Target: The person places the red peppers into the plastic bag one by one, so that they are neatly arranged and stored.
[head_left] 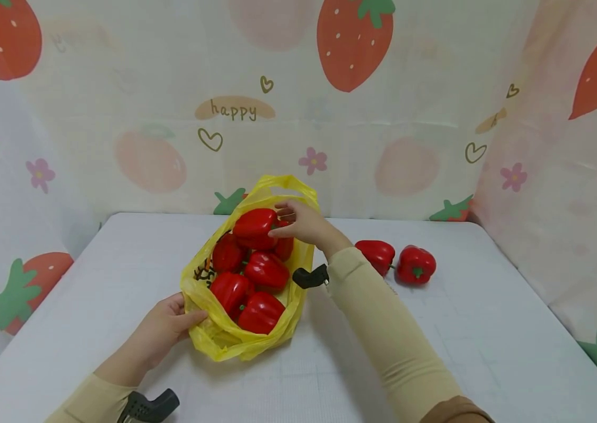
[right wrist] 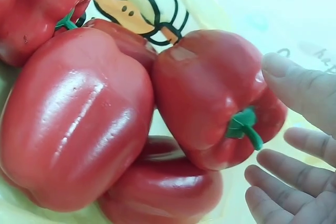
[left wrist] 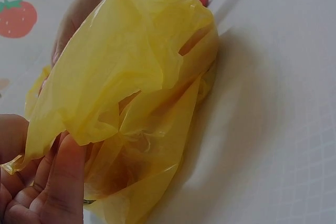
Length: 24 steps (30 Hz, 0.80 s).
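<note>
A yellow plastic bag [head_left: 248, 346] lies on the table with its mouth open, holding several red bell peppers [head_left: 266, 271]. My left hand [head_left: 159, 329] pinches the bag's rim at the near left; in the left wrist view, thumb and fingers [left wrist: 65, 177] have the thin plastic between them. Over the far end of the bag, my right hand [head_left: 303, 223] is beside the uppermost bell pepper [right wrist: 212, 98], which has a green stem. Its fingers are spread and relaxed, not curled round the pepper. The thumb tip overlaps the pepper's edge; whether it touches I cannot tell.
Two more red bell peppers lie on the white table [head_left: 488, 329] right of the bag: one [head_left: 375, 255] partly behind my right forearm, the other [head_left: 415, 265] farther right. A strawberry-print cloth [head_left: 414, 70] hangs behind and at both sides.
</note>
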Available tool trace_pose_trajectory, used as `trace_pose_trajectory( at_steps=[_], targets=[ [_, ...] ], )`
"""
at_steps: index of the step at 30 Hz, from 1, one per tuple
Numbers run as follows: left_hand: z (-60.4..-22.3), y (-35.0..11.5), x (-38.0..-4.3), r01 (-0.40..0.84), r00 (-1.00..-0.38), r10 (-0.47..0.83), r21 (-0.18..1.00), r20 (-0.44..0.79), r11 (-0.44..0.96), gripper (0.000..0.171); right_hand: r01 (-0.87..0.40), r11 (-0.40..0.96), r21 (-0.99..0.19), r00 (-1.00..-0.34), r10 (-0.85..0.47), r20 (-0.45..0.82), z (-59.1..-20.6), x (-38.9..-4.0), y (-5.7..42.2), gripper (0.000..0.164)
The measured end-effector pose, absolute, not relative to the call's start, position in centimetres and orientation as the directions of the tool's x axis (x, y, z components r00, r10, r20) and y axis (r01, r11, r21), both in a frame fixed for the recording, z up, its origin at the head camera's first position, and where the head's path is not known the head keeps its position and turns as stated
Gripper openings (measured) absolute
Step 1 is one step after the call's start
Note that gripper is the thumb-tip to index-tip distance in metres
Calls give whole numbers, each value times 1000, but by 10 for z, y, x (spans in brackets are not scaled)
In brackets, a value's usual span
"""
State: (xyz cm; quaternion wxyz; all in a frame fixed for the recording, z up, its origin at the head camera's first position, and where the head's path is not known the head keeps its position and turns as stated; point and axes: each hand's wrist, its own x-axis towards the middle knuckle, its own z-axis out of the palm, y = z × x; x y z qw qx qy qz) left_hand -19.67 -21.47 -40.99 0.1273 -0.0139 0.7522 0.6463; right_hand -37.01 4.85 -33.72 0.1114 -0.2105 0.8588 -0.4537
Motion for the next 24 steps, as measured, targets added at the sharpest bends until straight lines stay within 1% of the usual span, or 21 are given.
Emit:
trace_pose_trajectory(
  at_steps=[9, 16, 24],
  targets=[
    [-409, -215, -197, -179, -968, 150, 972, -202, 153, 56, -273, 527, -805, -885, -465, -4, -329, -366, 60, 64],
    [-408, -215, -197, -179, -968, 150, 972, -202, 154, 57, -314, 508, -802, -864, -503, 20, -320, -359, 72, 65],
    [-407, -215, -196, -190, -967, 143, 969, -213, 159, 57, -365, 515, -776, -840, -541, 36, -318, -350, 87, 53]
  ],
)
